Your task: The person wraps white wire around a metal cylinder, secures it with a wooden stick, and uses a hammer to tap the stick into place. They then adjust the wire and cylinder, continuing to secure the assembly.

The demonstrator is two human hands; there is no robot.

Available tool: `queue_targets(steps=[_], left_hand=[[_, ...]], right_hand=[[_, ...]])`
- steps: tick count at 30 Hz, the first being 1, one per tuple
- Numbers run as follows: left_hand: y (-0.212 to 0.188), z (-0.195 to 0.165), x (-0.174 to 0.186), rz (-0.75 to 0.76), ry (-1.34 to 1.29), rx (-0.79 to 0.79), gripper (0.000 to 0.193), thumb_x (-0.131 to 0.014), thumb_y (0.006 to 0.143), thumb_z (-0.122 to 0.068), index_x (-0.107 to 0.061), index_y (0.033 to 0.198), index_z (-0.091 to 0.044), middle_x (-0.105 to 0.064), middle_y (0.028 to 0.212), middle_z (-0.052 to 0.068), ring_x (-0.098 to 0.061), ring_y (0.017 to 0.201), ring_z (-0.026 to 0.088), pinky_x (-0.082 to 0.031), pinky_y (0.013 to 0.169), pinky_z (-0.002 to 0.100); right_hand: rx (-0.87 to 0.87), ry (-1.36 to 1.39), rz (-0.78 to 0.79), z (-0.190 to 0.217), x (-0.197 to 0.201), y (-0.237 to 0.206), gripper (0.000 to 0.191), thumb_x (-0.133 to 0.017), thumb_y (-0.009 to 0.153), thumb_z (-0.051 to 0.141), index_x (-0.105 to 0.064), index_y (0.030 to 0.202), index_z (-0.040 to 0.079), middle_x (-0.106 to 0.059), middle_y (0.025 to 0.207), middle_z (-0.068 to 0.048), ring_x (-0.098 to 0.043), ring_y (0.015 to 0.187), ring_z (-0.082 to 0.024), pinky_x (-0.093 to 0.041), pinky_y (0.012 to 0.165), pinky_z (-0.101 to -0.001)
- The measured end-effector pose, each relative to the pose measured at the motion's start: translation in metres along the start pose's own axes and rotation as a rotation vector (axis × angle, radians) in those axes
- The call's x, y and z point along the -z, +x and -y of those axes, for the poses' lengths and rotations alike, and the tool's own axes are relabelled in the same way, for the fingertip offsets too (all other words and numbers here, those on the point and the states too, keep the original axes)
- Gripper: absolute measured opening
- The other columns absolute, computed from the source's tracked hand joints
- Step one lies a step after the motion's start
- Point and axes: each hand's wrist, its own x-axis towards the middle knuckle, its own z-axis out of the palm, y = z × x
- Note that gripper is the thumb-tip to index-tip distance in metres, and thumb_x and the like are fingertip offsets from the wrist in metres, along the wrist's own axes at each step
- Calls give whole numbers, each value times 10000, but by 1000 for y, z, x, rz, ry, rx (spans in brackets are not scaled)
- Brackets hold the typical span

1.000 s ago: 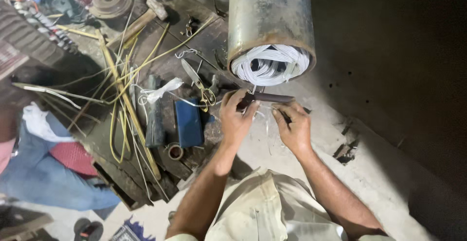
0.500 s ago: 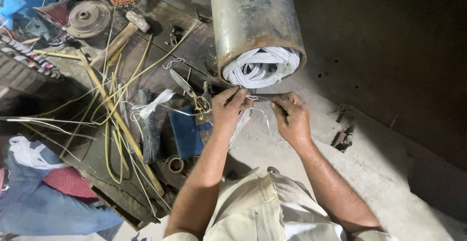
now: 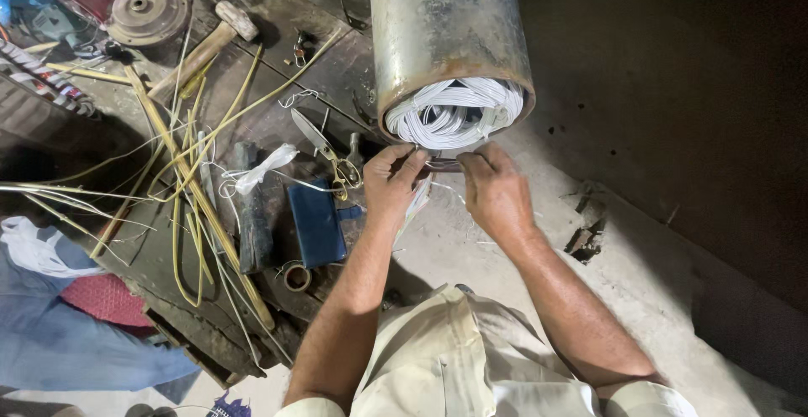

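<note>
Both hands at the mouth of a rusty metal cylinder (image 3: 450,38) packed with white wire coils (image 3: 454,114). Left hand (image 3: 394,185) pinched shut, fingertips on a thin dark strip (image 3: 443,165) just below the coils. Right hand (image 3: 497,191) curled, gripping the strip's other end. On the counter (image 3: 278,80) to the left: scissors (image 3: 328,152), hammer (image 3: 206,47), blue pouch (image 3: 316,223), yellow sticks (image 3: 189,181).
</note>
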Motion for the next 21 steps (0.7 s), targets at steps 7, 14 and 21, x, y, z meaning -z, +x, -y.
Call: queue_targets(steps=[7,14,21], left_hand=[[-1,3,2,7,193,-107,138,-762,956,-50,-750,1048,53,-747,915,75,-660,805,100,-546,727,255],[6,18,7,45,-221,90,124,-706,955,-53,-728,1034,40,-728,867,77,-691,710,132,-599,638,296],[12,16,18,135,-244,173,108,-700,961,-81,-706,955,27,-702,778,78,-680,645,162,-607,616,326]], right_hand=[[57,44,36,19,-18,3,174,-663,876,-35,-719,1039,-9,-677,1019,-195,-685,865,-364,-567,739,-449],[131,122,-145,47,-8,13,191,-701,910,1,-669,1098,-1,-656,1069,-208,-673,905,-389,-555,773,-471],[138,-323,113,43,8,71,352,-609,840,31,-696,1180,4,-678,1010,-237,-699,869,-400,-564,718,-487]])
